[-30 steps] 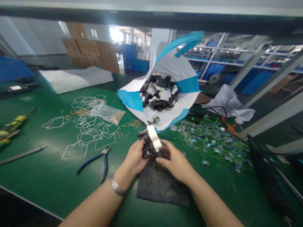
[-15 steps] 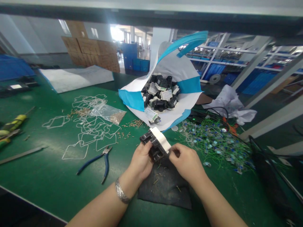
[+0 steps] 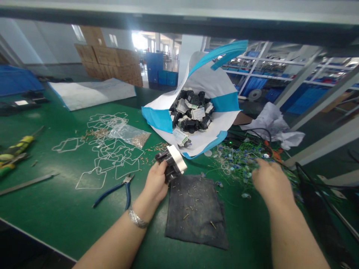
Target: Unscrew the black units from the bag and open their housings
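We see the left hand (image 3: pixel 157 184) closed around a black plastic part with a white label (image 3: pixel 171 164), held just above the green table (image 3: pixel 56 213) at the far edge of a dark cloth pad (image 3: pixel 196 211). The right hand (image 3: pixel 271 182) is well apart from it, out over a tangle of green wires with blue tags (image 3: pixel 246 160) — its fingers are curled downward toward the pile, and we cannot tell whether they have hold of anything. Beyond the held part lies an open white and blue bag (image 3: pixel 207 86), full of similar black parts. Left of the hand rest blue-handled pliers (image 3: pixel 113 189), near thin wire outlines (image 3: pixel 109 157) and a clear packet of small screws (image 3: pixel 129 135) — loose screws are scattered between.
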